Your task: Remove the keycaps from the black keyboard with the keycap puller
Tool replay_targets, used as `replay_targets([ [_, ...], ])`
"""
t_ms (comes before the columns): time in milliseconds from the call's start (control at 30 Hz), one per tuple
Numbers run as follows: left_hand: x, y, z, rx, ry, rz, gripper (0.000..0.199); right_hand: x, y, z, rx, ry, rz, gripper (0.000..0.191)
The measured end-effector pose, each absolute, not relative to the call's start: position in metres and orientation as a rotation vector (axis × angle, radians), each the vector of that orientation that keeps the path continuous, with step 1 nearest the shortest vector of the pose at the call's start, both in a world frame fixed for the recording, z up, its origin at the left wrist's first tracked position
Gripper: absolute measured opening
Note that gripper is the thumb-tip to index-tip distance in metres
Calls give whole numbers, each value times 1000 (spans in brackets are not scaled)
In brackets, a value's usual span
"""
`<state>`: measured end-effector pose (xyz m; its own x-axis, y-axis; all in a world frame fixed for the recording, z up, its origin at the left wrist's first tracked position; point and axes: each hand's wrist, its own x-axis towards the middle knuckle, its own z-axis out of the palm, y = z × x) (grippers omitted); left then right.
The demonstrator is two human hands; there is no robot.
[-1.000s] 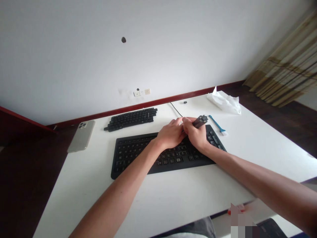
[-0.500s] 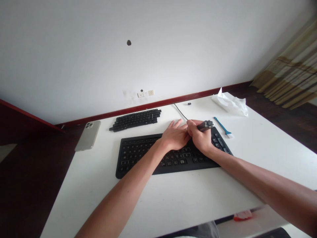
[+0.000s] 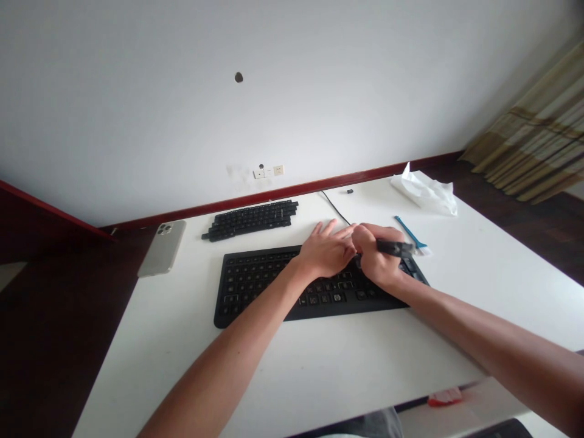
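Observation:
A black keyboard base [image 3: 260,277] lies on the white table [image 3: 310,359], its grid of key positions showing no caps over much of its face. My left hand [image 3: 326,249] rests on its upper middle part, fingers spread toward the back. Beside it, my right hand [image 3: 376,252] is closed around a black-handled tool [image 3: 395,247] that points out to the right. The tool's working end is hidden under the hand. Behind the base sits a block of black keycaps [image 3: 253,219], laid out in rows.
A phone [image 3: 162,249] lies at the table's left edge. On the right are a blue brush [image 3: 409,231] and a crumpled white plastic bag [image 3: 425,191]. A small black piece [image 3: 350,191] and a cable [image 3: 335,208] are near the back edge.
My right hand has shifted slightly to the right, and the tool in it has tilted lower and farther right. My left hand has hardly moved.

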<state>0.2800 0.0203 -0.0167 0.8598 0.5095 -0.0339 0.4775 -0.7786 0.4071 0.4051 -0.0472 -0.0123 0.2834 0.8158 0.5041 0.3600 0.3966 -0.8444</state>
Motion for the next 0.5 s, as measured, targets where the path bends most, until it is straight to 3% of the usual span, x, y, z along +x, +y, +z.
replay_targets([
  [300,280,20,-8,2586,733,60,55,425,-35,8,-1288,-1358,189,48],
  [500,278,26,-13,2494,679,187,55,456,-18,24,-1431,-1527,295,50],
])
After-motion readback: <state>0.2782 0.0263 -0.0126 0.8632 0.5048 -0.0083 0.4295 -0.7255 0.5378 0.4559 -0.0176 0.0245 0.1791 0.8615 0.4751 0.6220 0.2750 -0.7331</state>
